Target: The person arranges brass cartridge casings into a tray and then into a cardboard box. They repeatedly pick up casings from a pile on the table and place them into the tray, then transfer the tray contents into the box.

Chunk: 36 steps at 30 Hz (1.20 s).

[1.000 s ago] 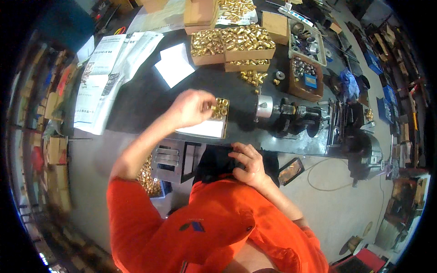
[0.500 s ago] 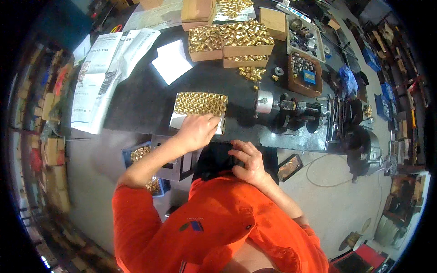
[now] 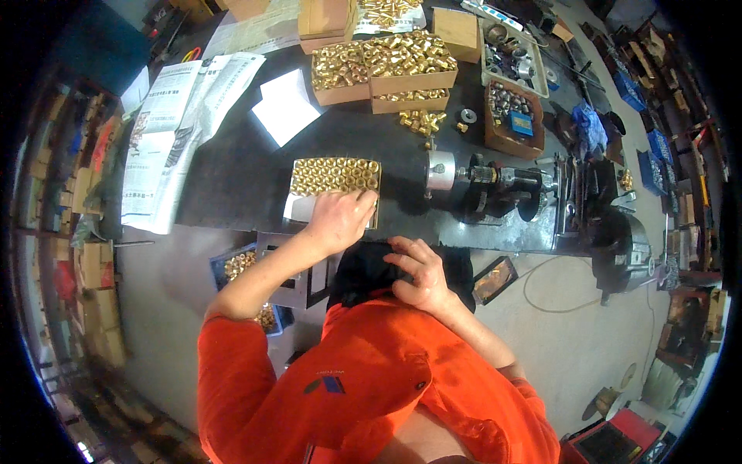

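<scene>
A shallow box [image 3: 374,220] at the bench's near edge holds tight rows of small brass fittings [image 3: 332,175], standing on end. A white lining shows along its near-left part. My left hand [image 3: 338,219] reaches over the near side of the box, its fingertips pinched together at the right end of the front row. Whatever they grip is hidden by the fingers. My right hand [image 3: 420,274] hovers over my lap, just off the bench edge, with its fingers loosely bent and apart. Nothing shows in it.
Cardboard boxes of loose brass fittings [image 3: 410,58] stand at the back, with a small loose pile [image 3: 422,122] before them. A metal clamping fixture [image 3: 495,182] sits right of the box. Newspaper [image 3: 162,147] and white paper [image 3: 286,112] lie left. Blue bins [image 3: 232,267] stand below.
My left hand has shifted slightly right along the front row, its fingertips now at the box's right end. My right hand keeps its place. The whole view has moved a little.
</scene>
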{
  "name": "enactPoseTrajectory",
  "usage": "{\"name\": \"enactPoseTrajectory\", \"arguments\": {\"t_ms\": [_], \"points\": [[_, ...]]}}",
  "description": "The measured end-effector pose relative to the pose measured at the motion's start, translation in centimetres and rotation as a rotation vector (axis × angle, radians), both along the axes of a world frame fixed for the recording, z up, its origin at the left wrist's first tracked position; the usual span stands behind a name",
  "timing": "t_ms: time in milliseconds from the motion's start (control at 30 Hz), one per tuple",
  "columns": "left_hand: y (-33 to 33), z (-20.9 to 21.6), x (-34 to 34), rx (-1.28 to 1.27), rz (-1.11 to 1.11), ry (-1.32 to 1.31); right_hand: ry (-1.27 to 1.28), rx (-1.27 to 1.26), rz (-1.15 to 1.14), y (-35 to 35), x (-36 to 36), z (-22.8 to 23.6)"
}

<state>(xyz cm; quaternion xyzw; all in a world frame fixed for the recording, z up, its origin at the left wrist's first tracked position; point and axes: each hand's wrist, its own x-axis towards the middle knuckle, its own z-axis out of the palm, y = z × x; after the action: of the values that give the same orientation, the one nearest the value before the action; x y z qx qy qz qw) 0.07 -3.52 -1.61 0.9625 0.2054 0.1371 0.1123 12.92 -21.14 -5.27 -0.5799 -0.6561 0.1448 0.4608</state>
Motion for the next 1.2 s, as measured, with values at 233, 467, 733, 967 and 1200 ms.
{"name": "enactPoseTrajectory", "arguments": {"t_ms": [233, 467, 733, 967, 1200], "points": [[2.1, 4.3, 0.8, -0.123, 0.071, 0.001, -0.001, -0.018, 0.006, -0.1, 0.3, -0.3], [7.9, 5.9, 9.7, -0.244, -0.065, 0.107, 0.030, -0.024, 0.023, 0.0, 0.3, -0.3], [8.1, -0.7, 19.6, 0.035, -0.249, 0.266, 0.057, -0.066, -0.012, -0.8, 1.5, -1.3], [8.2, -2.5, 24.3, 0.098, -0.252, 0.306, 0.054, -0.056, -0.024, -0.9, 2.1, -1.8], [8.6, -3.5, 25.7, 0.090, -0.243, 0.398, 0.053, -0.075, -0.037, -1.2, 2.6, -2.2]]}}
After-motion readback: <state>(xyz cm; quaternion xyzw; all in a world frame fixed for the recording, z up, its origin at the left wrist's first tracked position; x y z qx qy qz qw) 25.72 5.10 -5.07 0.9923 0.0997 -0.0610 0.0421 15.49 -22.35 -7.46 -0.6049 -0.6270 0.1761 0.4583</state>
